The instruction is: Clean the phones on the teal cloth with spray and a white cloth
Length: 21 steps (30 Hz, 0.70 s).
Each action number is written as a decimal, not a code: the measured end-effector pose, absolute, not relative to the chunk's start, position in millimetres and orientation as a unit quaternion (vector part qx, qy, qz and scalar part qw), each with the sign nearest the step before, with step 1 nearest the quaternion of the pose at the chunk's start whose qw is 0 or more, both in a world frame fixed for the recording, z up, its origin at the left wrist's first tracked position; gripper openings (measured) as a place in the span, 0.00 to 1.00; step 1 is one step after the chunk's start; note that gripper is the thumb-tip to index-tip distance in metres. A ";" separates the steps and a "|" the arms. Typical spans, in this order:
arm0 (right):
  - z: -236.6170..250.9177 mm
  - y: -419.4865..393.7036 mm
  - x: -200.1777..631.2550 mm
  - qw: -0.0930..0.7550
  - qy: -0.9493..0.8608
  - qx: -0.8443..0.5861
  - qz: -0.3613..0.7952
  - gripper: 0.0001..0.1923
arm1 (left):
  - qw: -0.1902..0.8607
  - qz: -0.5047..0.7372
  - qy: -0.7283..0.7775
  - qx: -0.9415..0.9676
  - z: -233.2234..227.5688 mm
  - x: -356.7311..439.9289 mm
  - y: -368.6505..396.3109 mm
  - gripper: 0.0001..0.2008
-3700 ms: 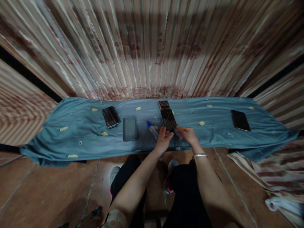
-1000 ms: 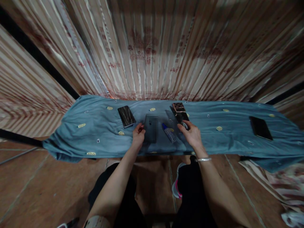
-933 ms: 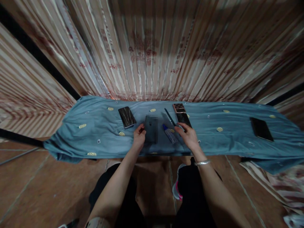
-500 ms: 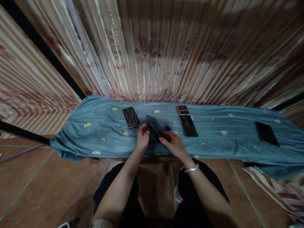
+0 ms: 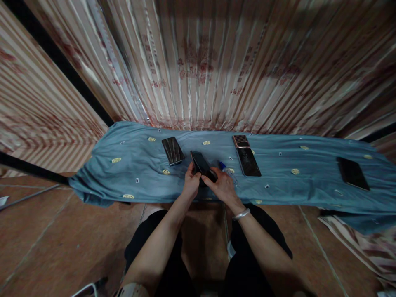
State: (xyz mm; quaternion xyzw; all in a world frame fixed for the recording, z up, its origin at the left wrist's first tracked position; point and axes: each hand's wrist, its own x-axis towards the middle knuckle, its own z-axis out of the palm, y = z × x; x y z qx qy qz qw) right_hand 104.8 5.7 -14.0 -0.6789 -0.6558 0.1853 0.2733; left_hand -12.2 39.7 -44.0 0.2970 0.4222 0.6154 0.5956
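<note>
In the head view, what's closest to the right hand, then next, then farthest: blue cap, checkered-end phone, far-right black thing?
1. Blue cap: just past the right hand.
2. Checkered-end phone: further right.
3. Far-right black thing: way over right.

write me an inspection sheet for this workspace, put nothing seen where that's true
Surface: wrinkled teal patterned cloth
Job's things: dark phone, held in both hands
Clutter: left black device, folding device with checkered end, far-right black device, blue-capped tube partly hidden by a hand
Hands: left hand and right hand at the phone's near end
Cables: nothing seen on the cloth
Surroundings: striped curtains behind, tiled floor below
</note>
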 end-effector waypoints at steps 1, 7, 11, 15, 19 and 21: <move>-14.6 6.0 104.5 0.272 -0.657 -0.680 0.179 0.27 | 0.605 0.613 0.421 0.286 -44.4 -12.3 38.4 0.27; -14.5 6.1 103.9 0.252 -0.673 -0.682 0.134 0.29 | 0.666 0.590 0.380 0.254 -39.3 -11.3 29.9 0.27; -13.0 5.5 103.3 0.224 -0.677 -0.694 0.101 0.29 | 0.678 0.595 0.368 0.224 -33.7 -10.5 26.4 0.24; -15.7 4.2 100.9 0.216 -0.707 -0.673 0.026 0.28 | 0.723 0.557 0.356 0.201 -27.5 -12.1 24.8 0.22; -19.8 2.8 96.5 0.213 -0.728 -0.652 -0.013 0.31 | 0.714 0.570 0.365 0.178 -24.0 -12.7 26.0 0.17; -18.2 2.6 96.5 0.218 -0.734 -0.643 -0.005 0.32 | 0.705 0.579 0.370 0.176 -23.8 -14.0 28.1 0.19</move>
